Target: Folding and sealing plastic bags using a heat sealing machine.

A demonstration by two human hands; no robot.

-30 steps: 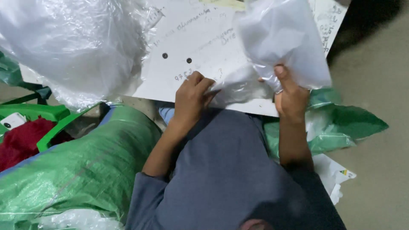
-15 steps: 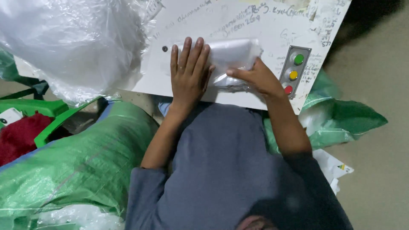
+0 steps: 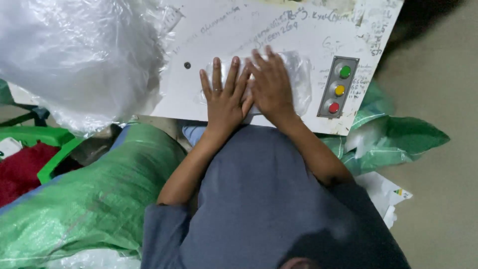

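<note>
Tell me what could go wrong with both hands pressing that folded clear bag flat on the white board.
1. The right hand presses close to the button panel; a slide could bump its green, yellow or red button.
2. The folded clear bag looks slick and may shift under the left hand.
3. The big plastic heap overhangs the white board and might slump onto it.

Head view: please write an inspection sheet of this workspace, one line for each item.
Surface: white board with handwriting, bearing a grey panel with green, yellow and red buttons.
Job's things: folded clear plastic bag, flat on the board.
Clutter: large crumpled clear plastic sheet at the board's left.
Grippers: left hand and right hand flat, fingers spread, pressing the bag.
Cables: nothing seen.
Surroundings: green woven sack, green bag, red cloth, grey floor.
</note>
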